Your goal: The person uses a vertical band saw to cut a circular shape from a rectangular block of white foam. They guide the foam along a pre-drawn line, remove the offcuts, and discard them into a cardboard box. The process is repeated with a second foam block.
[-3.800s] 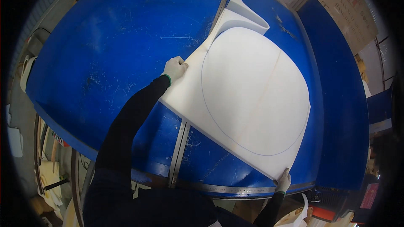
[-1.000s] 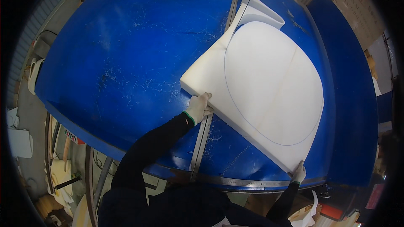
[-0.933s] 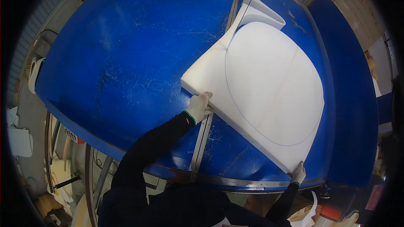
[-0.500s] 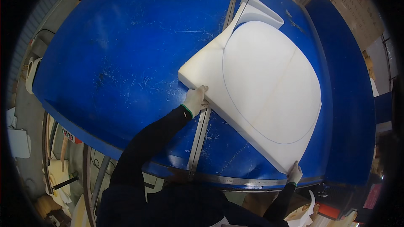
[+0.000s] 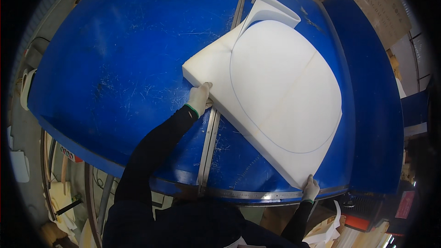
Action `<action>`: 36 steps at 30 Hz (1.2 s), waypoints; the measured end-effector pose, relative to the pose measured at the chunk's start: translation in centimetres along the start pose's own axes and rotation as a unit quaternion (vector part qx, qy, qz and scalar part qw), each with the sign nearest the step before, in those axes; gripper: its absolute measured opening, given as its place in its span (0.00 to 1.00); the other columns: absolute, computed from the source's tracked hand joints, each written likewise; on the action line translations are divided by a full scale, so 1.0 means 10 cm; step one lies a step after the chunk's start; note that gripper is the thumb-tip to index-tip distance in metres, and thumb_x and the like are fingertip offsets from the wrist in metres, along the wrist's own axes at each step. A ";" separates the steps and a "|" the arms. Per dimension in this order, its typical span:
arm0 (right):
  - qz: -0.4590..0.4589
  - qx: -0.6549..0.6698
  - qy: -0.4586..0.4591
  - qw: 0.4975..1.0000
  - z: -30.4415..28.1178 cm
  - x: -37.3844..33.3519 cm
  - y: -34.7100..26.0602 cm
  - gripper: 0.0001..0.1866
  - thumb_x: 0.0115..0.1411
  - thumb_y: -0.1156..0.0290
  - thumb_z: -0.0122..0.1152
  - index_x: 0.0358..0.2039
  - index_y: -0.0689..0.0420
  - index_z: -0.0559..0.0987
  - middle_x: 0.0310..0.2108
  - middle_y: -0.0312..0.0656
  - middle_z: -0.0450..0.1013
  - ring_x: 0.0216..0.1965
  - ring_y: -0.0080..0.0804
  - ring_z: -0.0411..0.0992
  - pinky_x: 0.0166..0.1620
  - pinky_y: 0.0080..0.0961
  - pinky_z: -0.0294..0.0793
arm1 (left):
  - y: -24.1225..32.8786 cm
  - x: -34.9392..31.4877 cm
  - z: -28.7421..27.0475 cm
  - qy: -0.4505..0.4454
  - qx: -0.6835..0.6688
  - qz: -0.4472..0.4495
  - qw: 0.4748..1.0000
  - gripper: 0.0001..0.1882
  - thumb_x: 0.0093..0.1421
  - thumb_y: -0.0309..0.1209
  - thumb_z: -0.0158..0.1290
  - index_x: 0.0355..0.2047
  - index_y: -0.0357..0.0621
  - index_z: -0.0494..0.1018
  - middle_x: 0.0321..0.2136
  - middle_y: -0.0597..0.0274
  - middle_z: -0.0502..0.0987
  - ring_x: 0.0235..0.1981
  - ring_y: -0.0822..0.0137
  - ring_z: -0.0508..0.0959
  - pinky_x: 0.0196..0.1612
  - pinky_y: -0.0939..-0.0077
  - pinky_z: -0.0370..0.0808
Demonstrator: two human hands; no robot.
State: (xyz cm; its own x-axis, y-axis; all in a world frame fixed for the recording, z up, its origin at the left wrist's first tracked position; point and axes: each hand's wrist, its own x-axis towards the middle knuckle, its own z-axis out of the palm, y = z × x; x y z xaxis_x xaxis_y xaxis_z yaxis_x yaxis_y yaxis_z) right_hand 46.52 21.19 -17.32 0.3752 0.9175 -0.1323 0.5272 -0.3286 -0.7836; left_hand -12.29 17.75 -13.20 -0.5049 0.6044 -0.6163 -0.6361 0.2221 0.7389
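Note:
A thick white foam slab (image 5: 285, 87) lies on the blue table, with a rounded outline drawn on it in blue. My left hand (image 5: 200, 97), in a white glove with a green cuff, grips the slab's near-left edge, thumb on top and fingers against the side. At the slab's near-right corner, my gloved right hand (image 5: 311, 188) holds the edge; its fingers are partly hidden. A thin dark wire or blade (image 5: 250, 14) comes down to the slab at the drawn line. Beyond it, a cut strip of foam (image 5: 271, 5) curls away from the slab's far end.
A metal strip (image 5: 209, 149) runs across the blue table (image 5: 115, 64), passing under the slab. A metal ruler (image 5: 257, 196) lines the near edge. Foam scraps (image 5: 324, 232) lie below at the right. A printed board (image 5: 376, 7) stands at the back right.
In the picture, slab, hands and table all shift slightly left and up together. Both hands keep their hold on the slab; the slab's movement relative to the table is too slight to tell.

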 end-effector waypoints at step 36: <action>0.009 0.042 -0.105 0.994 0.34 1.21 -0.49 0.27 0.66 0.44 0.58 0.35 0.60 0.74 0.28 0.38 0.73 0.25 0.28 0.73 0.26 0.30 0.74 | -0.03 0.09 0.07 0.010 0.083 0.133 0.988 0.48 0.56 0.31 0.59 0.72 0.35 0.45 0.54 0.39 0.71 0.55 0.55 0.74 0.55 0.65 0.73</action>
State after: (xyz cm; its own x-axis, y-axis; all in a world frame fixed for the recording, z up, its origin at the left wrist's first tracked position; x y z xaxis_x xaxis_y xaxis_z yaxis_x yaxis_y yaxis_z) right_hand 45.83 34.66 -17.16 0.2126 0.9411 -0.2631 0.4535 -0.3335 -0.8265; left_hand -12.15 18.72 -13.80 -0.6538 0.6432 -0.3986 -0.3761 0.1809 0.9088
